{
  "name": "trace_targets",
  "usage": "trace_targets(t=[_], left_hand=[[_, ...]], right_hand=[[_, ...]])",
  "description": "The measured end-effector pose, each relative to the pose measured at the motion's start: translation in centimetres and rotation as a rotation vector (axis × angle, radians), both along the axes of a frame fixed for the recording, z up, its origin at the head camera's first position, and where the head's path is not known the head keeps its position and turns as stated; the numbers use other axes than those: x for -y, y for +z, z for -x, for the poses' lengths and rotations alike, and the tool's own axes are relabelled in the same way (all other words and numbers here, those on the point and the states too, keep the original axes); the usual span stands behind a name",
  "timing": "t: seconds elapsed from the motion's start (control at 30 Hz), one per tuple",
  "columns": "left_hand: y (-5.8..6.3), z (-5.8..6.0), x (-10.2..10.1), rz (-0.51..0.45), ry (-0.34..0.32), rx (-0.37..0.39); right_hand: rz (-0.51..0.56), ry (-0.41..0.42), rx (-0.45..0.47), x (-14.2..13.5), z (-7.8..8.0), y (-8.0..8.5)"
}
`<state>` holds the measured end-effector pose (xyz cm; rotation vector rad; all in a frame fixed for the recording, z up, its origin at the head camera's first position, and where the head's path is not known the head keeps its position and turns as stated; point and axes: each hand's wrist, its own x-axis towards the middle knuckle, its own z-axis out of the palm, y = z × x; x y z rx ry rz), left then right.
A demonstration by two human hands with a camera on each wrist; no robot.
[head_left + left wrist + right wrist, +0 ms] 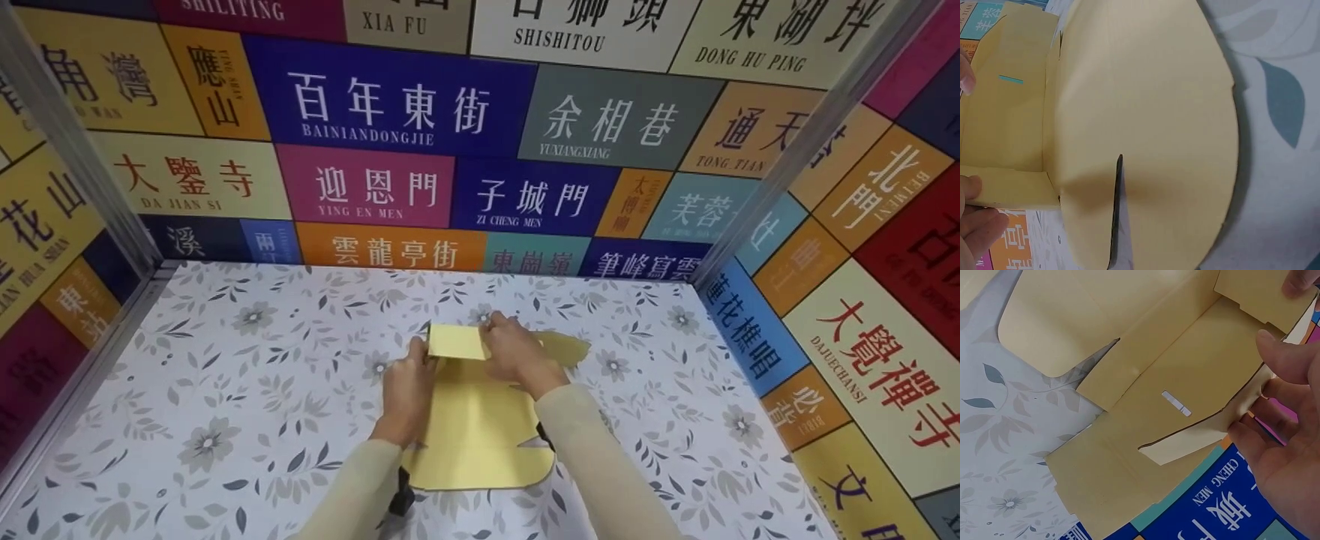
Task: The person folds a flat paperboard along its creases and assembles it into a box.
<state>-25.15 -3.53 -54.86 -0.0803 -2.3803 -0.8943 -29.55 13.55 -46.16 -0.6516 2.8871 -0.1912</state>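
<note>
A flat-pack cardboard box (484, 420), plain yellowish inside and partly folded, lies on the table with its wide rounded panel towards me. My left hand (407, 394) pinches the raised side flap at its far left corner; in the left wrist view the thumb and fingers (985, 225) sit on either side of that flap (1013, 188). My right hand (517, 356) grips the far edge, its fingers (1247, 433) behind a folded-up strip (1185, 444) in the right wrist view. A narrow slot (1176, 403) cuts through the panel between the hands. Another side flap (566, 347) spreads out flat to the right.
Patterned floral paper covers the table (225, 360). A back wall (390, 97) and side walls with coloured name panels stand around it, joined by metal corner posts (810, 135). Cut slits (1117, 208) run in from the box's edges.
</note>
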Motion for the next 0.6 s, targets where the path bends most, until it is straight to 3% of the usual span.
trace_targets(t=[0.17, 0.33, 0.43, 0.6], left_hand=[[0.7, 0.0, -0.5, 0.033, 0.031, 0.113], [1.5, 0.5, -0.7, 0.139, 0.04, 0.191], [1.5, 0.9, -0.7, 0.173, 0.049, 0.197], [0.8, 1.2, -0.4, 0.147, 0.081, 0.257]], right_hand=[[-0.001, -0.005, 0.005, 0.1, 0.1, 0.0], [-0.005, -0.001, -0.009, -0.1, 0.2, 0.2], [0.0, 0.01, -0.025, -0.2, 0.3, 0.2], [-0.005, 0.036, -0.02, 0.0, 0.2, 0.0]])
